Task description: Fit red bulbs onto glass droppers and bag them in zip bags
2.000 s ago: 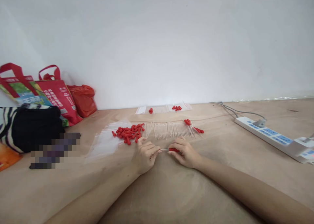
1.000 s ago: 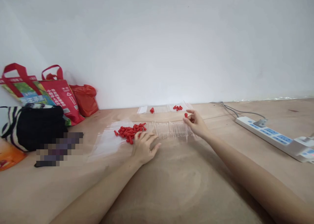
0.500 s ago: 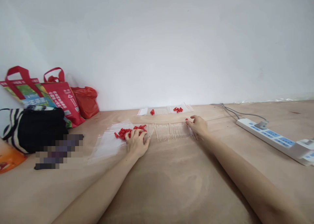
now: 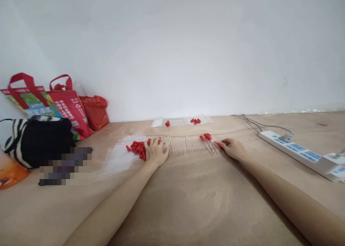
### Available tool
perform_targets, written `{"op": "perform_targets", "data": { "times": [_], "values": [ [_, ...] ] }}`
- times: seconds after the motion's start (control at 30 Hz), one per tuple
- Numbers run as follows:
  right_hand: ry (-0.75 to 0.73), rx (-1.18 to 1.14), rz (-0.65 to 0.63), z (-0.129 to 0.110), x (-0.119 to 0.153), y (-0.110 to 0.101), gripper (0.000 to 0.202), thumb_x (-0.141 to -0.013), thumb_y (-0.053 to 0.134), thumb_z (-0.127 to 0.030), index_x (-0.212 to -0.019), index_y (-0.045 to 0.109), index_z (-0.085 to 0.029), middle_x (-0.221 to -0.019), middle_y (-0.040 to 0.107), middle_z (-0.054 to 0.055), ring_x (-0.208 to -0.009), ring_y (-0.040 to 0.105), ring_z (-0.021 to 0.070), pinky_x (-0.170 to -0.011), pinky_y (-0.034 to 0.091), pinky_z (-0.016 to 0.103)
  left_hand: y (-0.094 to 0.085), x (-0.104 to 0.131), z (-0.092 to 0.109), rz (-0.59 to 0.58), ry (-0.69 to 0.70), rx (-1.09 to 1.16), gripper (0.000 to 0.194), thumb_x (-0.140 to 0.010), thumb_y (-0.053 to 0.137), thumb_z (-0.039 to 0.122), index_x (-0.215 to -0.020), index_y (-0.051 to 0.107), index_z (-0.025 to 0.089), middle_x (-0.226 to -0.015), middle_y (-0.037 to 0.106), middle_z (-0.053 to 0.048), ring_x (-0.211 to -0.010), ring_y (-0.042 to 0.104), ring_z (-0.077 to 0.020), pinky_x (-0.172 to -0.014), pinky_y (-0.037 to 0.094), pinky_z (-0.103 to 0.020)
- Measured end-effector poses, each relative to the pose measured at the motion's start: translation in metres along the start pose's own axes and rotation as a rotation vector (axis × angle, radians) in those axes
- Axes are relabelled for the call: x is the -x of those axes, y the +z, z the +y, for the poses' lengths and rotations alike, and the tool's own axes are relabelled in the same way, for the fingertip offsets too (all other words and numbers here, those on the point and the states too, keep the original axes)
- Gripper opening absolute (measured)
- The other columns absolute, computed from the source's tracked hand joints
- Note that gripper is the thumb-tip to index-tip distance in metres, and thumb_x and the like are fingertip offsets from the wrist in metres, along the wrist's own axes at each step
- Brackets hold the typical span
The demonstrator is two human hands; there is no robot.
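Many bulbs [image 4: 138,147]: red, heaped on the counter [image 4: 172,203] at the right edge of clear film [image 4: 115,159].
Tubes [image 4: 180,145]: thin, clear, side by side in a row right of the heap; a few at the far right carry red ends.
Left hand [image 4: 156,151]: over the heap's right part, next to the first tubes; fingers curved and slightly spread, thumb apart from them.
Right hand [image 4: 234,149]: past the row's right end, thumb and index fingertip at a red end; whether they pinch it or only touch it, I cannot tell.
Back row: more tubes [image 4: 176,122] near the wall [image 4: 188,59], between two small groups of red bulbs; a white slip [image 4: 156,123] at the left.
Pink bag [image 4: 70,109]: white Chinese characters, too small to read surely; a recycling triangle and a pale, code-like square beside them.
Green-blue bag [image 4: 43,107]: large white characters on blue, not legible.
Power strip [image 4: 293,149]: white, blue socket panels, plugs in; any lettering is too small.
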State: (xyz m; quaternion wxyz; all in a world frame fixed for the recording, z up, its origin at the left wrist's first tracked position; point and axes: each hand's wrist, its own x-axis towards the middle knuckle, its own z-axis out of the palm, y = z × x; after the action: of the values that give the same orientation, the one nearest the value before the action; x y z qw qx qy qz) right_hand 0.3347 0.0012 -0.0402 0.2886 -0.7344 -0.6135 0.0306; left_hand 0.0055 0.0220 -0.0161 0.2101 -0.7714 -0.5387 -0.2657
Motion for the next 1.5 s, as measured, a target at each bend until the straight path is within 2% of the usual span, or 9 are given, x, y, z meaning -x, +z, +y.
{"op": "perform_targets", "data": {
  "times": [0.17,0.3,0.43,0.7,0.83,0.97,1.13,1.27,1.5],
  "values": [
    [0.043,-0.034,0.000,-0.006,0.000,0.001,0.024,-0.077,0.047,-0.032,-0.084,0.064,-0.017,-0.077,0.066,0.007,-0.071,0.059,0.0192,-0.061,0.040,0.027,0.005,-0.007,0.008,-0.047,0.054,-0.019,0.020,-0.076,0.049,0.029,-0.089,0.063,0.024,-0.105,0.057,-0.010,-0.098,0.044,-0.0288,-0.086,0.022,-0.052],
    [0.032,-0.035,0.074,-0.008,0.003,0.000,0.024,-0.077,0.046,-0.030,-0.085,0.063,-0.016,-0.080,0.066,0.008,-0.073,0.059,0.0193,-0.061,0.040,0.027,0.006,-0.009,0.009,-0.122,0.070,-0.050,0.023,-0.077,0.047,0.025,-0.094,0.063,0.027,-0.111,0.057,-0.008,-0.103,0.044,-0.0300,-0.087,0.021,-0.055],
    [-0.007,-0.079,0.142,-0.008,0.006,0.001,0.026,-0.077,0.044,-0.030,-0.087,0.062,-0.015,-0.081,0.065,0.008,-0.074,0.058,0.0187,-0.064,0.040,0.028,0.002,-0.005,0.010,-0.118,0.108,0.000,0.023,-0.078,0.046,0.023,-0.092,0.064,0.026,-0.107,0.061,-0.006,-0.103,0.046,-0.0301,-0.088,0.019,-0.057],
    [-0.114,-0.151,0.270,-0.013,0.012,-0.002,0.030,-0.078,0.041,-0.036,-0.086,0.061,-0.014,-0.077,0.063,0.009,-0.074,0.056,0.0194,-0.065,0.040,0.030,-0.034,0.041,0.017,-0.082,0.255,0.250,0.019,-0.079,0.046,0.022,-0.086,0.064,0.022,-0.089,0.068,-0.003,-0.088,0.058,-0.0225,-0.095,0.014,-0.053],
    [-0.278,-0.224,0.355,-0.029,0.025,0.002,0.030,-0.081,0.039,-0.035,-0.090,0.059,-0.015,-0.077,0.060,0.008,-0.066,0.055,0.0171,-0.064,0.042,0.031,-0.053,0.059,0.015,-0.045,0.268,0.317,0.018,-0.079,0.045,0.023,-0.084,0.063,0.021,-0.084,0.068,-0.003,-0.077,0.059,-0.0178,-0.092,0.024,-0.044],
    [-0.512,-0.314,0.308,-0.055,0.043,0.014,0.028,-0.084,0.037,-0.029,-0.101,0.055,-0.015,-0.084,0.058,0.010,-0.074,0.054,0.0178,-0.067,0.043,0.031,-0.052,0.053,0.015,-0.067,0.104,0.196,0.023,-0.074,0.050,0.028,-0.094,0.058,0.018,-0.090,0.063,-0.008,-0.085,0.055,-0.0221,-0.076,0.035,-0.037],
    [-0.715,-0.291,0.171,-0.090,0.060,0.030,0.026,-0.085,0.038,-0.023,-0.102,0.056,-0.018,-0.080,0.056,0.008,-0.074,0.052,0.0170,-0.067,0.043,0.031,-0.032,0.028,0.022,-0.115,-0.120,0.011,0.027,-0.074,0.053,0.040,-0.089,0.059,0.019,-0.087,0.060,-0.007,-0.084,0.050,-0.0264,-0.073,0.030,-0.041],
    [-0.786,-0.230,0.065,-0.104,0.061,0.036,0.023,-0.085,0.041,-0.022,-0.094,0.062,-0.019,-0.080,0.054,0.007,-0.072,0.050,0.0158,-0.066,0.041,0.030,-0.026,0.020,0.025,-0.168,-0.141,-0.014,0.023,-0.077,0.051,0.040,-0.076,0.060,0.019,-0.082,0.060,-0.006,-0.083,0.049,-0.0258,-0.072,0.028,-0.040],
    [-0.751,-0.306,0.001,-0.100,0.058,0.035,0.019,-0.083,0.042,-0.018,-0.090,0.060,-0.018,-0.084,0.053,0.007,-0.077,0.050,0.0155,-0.069,0.042,0.030,-0.034,0.032,0.016,-0.201,-0.072,-0.047,0.020,-0.081,0.048,0.029,-0.070,0.058,0.016,-0.079,0.060,-0.008,-0.082,0.049,-0.0259,-0.069,0.027,-0.038]
  ]
}}
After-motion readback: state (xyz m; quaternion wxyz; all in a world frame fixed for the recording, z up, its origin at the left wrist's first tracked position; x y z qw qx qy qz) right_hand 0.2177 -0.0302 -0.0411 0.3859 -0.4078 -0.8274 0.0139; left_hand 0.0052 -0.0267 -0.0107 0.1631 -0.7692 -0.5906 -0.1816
